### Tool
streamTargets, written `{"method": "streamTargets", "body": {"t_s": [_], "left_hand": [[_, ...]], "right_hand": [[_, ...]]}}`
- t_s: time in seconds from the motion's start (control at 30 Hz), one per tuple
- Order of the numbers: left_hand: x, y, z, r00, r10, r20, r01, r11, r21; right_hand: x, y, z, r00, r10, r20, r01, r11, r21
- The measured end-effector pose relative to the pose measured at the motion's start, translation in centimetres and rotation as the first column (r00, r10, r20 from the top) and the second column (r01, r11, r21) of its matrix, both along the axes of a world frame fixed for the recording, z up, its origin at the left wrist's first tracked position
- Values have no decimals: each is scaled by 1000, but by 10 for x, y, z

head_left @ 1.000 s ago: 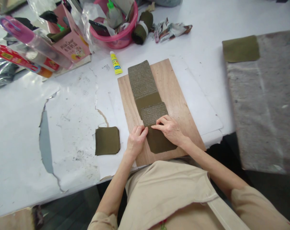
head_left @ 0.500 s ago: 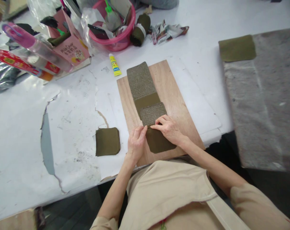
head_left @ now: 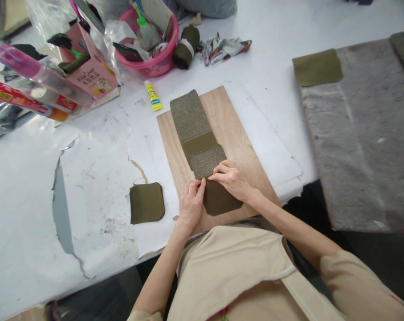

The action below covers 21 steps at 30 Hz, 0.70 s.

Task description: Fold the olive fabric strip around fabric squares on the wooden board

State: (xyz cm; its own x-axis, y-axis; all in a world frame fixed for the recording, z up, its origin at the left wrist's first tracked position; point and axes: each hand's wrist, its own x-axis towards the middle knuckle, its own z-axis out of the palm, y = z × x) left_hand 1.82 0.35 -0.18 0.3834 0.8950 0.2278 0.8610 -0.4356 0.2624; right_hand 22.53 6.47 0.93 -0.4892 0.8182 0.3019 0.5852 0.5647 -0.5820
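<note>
On a wooden board (head_left: 242, 129) lies a row of overlapping pieces, two with a speckled grey-brown face (head_left: 190, 117) and an olive band (head_left: 198, 143) between them. Nearest my body is a smooth dark olive piece of material (head_left: 222, 199) with cut corners. My left hand (head_left: 191, 203) pinches its far edge at the left, thumb and fingertips together. Close beside it, my right hand (head_left: 231, 178) has its fingertips closed on the same edge, and its palm hangs over the piece. The fingertips cover part of the seam. Left of the board sits a small stack of olive pieces (head_left: 146, 203).
A yellow glue tube (head_left: 153, 96) lies beyond the board. Further back stand a pink basket (head_left: 148, 67), a pink box (head_left: 91, 80), a spray bottle (head_left: 51, 76) and a rolled olive cloth (head_left: 186, 47). A grey padded slab (head_left: 358, 142) is at the right. The white table covering (head_left: 101, 187) is torn.
The view has shifted slightly, so the table items sit a little further left. Both hands stay at the olive piece's far edge, their fingertips slightly closer together.
</note>
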Motion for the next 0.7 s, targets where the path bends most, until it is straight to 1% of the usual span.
{"method": "streamTargets", "body": {"t_s": [0.1, 0.17, 0.33, 0.53, 0.7], "left_hand": [[0, 0, 0, 1000, 7, 15, -7, 1000, -10], [0, 0, 0, 1000, 9, 11, -9, 1000, -7], [0, 1, 0, 999, 3, -51, -3, 1000, 6], [1, 0, 2, 992, -10, -125, 10, 1000, 1], [2, 1, 6, 985, -19, -171, 16, 1000, -21]], "right_hand": [[3, 3, 0, 1000, -13, -17, 13, 1000, -5], [5, 5, 0, 1000, 0, -11, 1, 1000, 15], [9, 4, -3, 999, 42, 19, -43, 996, 80], [11, 1, -4, 999, 48, 22, -49, 997, 65], [17, 2, -2, 999, 13, 50, -16, 998, 66]]}}
